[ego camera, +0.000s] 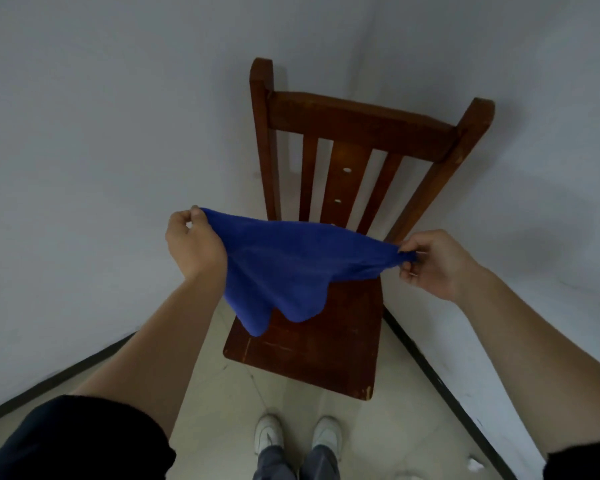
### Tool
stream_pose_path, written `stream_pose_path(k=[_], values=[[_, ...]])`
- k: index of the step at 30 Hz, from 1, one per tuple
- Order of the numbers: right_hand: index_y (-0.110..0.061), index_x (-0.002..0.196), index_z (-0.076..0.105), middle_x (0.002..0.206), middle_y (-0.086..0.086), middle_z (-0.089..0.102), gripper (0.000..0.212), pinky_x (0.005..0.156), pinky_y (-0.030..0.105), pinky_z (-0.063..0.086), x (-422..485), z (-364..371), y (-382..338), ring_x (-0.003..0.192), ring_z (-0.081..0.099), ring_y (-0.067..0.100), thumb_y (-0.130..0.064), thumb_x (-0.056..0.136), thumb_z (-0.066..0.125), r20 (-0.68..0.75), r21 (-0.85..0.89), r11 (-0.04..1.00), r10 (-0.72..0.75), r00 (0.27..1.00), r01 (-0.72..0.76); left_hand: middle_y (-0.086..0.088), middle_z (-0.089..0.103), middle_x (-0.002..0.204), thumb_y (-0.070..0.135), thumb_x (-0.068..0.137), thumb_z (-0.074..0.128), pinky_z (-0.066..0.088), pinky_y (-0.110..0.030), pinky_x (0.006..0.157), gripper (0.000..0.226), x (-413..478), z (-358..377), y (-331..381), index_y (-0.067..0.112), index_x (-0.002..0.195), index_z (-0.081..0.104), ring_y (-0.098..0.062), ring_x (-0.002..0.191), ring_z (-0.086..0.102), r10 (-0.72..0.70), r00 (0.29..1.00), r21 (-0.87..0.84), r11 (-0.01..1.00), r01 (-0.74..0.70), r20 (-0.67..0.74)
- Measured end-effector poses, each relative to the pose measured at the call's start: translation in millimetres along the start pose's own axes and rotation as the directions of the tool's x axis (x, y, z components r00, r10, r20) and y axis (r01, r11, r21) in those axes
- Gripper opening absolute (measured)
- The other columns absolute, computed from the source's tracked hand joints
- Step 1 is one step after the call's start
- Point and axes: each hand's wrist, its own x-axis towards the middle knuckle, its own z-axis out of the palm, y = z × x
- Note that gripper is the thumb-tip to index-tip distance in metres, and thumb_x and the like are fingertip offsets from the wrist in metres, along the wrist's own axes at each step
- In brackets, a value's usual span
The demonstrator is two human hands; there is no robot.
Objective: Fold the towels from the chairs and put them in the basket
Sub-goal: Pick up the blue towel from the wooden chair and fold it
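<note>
We see our left hand [194, 244] pinching one corner of the blue towel [291, 268] in curled fingers [196, 213]; our right hand [437, 263] pinches the opposite corner the same way; the cloth stretches between both sets of fingers and sags below them in two rounded lobes. It hangs over the seat of the brown wooden chair [326, 351], whose slatted back rises beyond the fingers; white shoes [269, 433] stand well below them, nearer us.
</note>
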Motion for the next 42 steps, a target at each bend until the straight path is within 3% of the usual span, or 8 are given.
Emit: stream_pose_path(k=[6, 13, 19, 25, 30, 34, 38, 42], values=[[-0.006, 0.105, 0.068, 0.113, 0.005, 0.063, 0.037, 0.086, 0.028, 0.046, -6, -6, -5, 0.105, 0.055, 0.018, -0.001, 0.07, 0.076, 0.195, -0.619, 0.783, 0.22, 0.956, -0.053, -0.003, 0.058, 0.098, 0.025, 0.1, 0.039, 0.046, -0.031, 0.082, 0.03, 7, -2, 1, 0.007, 0.111, 0.059, -0.016, 0.089, 0.053, -0.028, 0.999, 0.051, 0.998, 0.029, -0.027], [-0.008, 0.1, 0.054, 0.105, 0.012, 0.06, 0.031, 0.065, 0.029, 0.059, 11, -15, 3, 0.087, 0.064, 0.022, 0.005, 0.072, 0.049, 0.214, 0.081, 0.996, 0.006, 0.977, -0.023, -0.004, 0.058, 0.099, 0.025, 0.1, 0.039, 0.042, -0.031, 0.081, 0.03, 10, 10, -5, 0.007, 0.112, 0.059, -0.018, 0.091, 0.053, -0.034, 0.999, 0.086, 0.996, 0.033, 0.018], [-0.003, 0.094, 0.063, 0.102, 0.012, 0.061, 0.02, 0.058, 0.023, 0.056, 15, -20, -5, 0.08, 0.06, 0.018, 0.008, 0.082, 0.05, 0.102, -0.138, 0.981, 0.151, 0.983, -0.137, -0.006, 0.059, 0.1, 0.023, 0.1, 0.039, 0.042, -0.031, 0.08, 0.031, 11, 26, -12, 0.005, 0.114, 0.06, -0.018, 0.091, 0.054, -0.064, 0.998, 0.085, 0.994, 0.062, 0.028], [-0.005, 0.11, 0.062, 0.102, 0.007, 0.064, 0.026, 0.075, 0.026, 0.051, 37, -21, -15, 0.093, 0.06, 0.017, 0.002, 0.085, 0.062, -0.147, 0.046, 0.982, -0.177, 0.973, 0.185, -0.001, 0.057, 0.087, 0.017, 0.098, 0.042, 0.046, -0.035, 0.085, 0.029, 25, 45, -10, 0.001, 0.114, 0.059, -0.02, 0.093, 0.053, -0.163, 0.982, 0.037, 0.986, 0.16, 0.091], [-0.008, 0.103, 0.065, 0.099, 0.004, 0.066, 0.019, 0.078, 0.027, 0.05, 42, -26, -23, 0.093, 0.061, 0.016, -0.001, 0.087, 0.06, -0.261, 0.146, 0.937, -0.273, 0.926, 0.317, 0.005, 0.054, 0.077, 0.015, 0.096, 0.048, 0.05, -0.04, 0.095, 0.024, 34, 55, 9, 0.018, 0.073, 0.056, -0.01, 0.076, 0.054, -0.174, 0.974, -0.126, 0.973, 0.193, 0.143], [-0.008, 0.096, 0.064, 0.098, 0.008, 0.065, 0.017, 0.078, 0.031, 0.056, 42, -27, -22, 0.09, 0.063, 0.019, 0.001, 0.091, 0.05, -0.256, 0.197, 0.904, -0.326, 0.91, 0.379, 0.003, 0.048, 0.069, 0.014, 0.091, 0.056, 0.05, -0.035, 0.081, 0.031, 27, 47, 9, 0.019, 0.062, 0.048, -0.008, 0.065, 0.048, -0.177, 0.978, -0.245, 0.949, 0.2, 0.112], [-0.013, 0.082, 0.066, 0.09, 0.005, 0.067, 0.022, 0.07, 0.03, 0.055, 45, -24, -3, 0.081, 0.064, 0.017, 0.0, 0.09, 0.051, -0.225, -0.14, 0.941, -0.333, 0.915, 0.308, -0.001, 0.049, 0.063, 0.01, 0.085, 0.058, 0.047, -0.034, 0.073, 0.025, 12, 25, -35, 0.014, 0.061, 0.052, -0.01, 0.061, 0.046, -0.186, 0.981, -0.155, 0.969, 0.193, 0.058], [-0.008, 0.085, 0.064, 0.088, 0.01, 0.063, 0.002, 0.079, 0.036, 0.052, 64, -33, 47, 0.079, 0.06, 0.02, -0.006, 0.084, 0.065, -0.227, -0.487, 0.87, -0.211, 0.951, 0.076, -0.008, 0.046, 0.061, 0.017, 0.089, 0.058, 0.034, -0.027, 0.056, 0.03, 3, 6, -105, 0.005, 0.062, 0.049, -0.017, 0.057, 0.041, -0.214, 0.969, 0.262, 0.949, 0.176, 0.121]])
